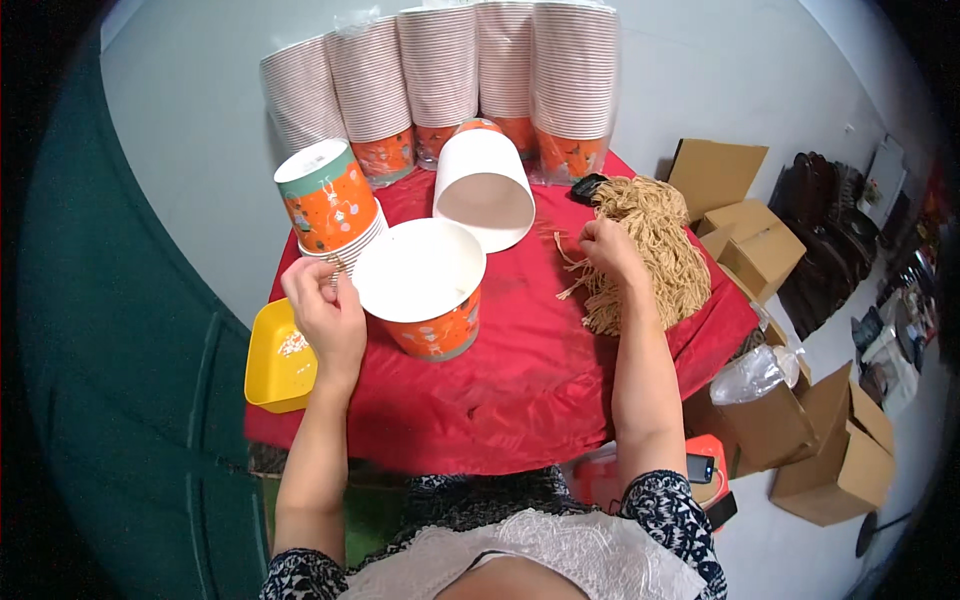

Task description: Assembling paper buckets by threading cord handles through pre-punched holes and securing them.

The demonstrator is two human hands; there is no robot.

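My left hand (328, 318) is closed in a pinch beside the rim of an upright orange paper bucket (432, 335) with a white inside. Something small and brownish shows at its fingertips, too small to name. My right hand (612, 250) is closed at the left edge of a heap of tan cords (665, 260), its fingertips pinched on strands there. Behind the upright bucket, another paper bucket (485, 180) lies on its side with its mouth toward me. An upside-down stack of orange and green buckets (325, 205) stands just beyond my left hand.
Tall bagged stacks of paper buckets (438, 70) line the back of the red-covered table (500, 400). A yellow tray (265, 370) with small pale bits sits at the left edge. A black object (588, 188) lies by the cords. Open cardboard boxes (835, 460) stand on the floor at right.
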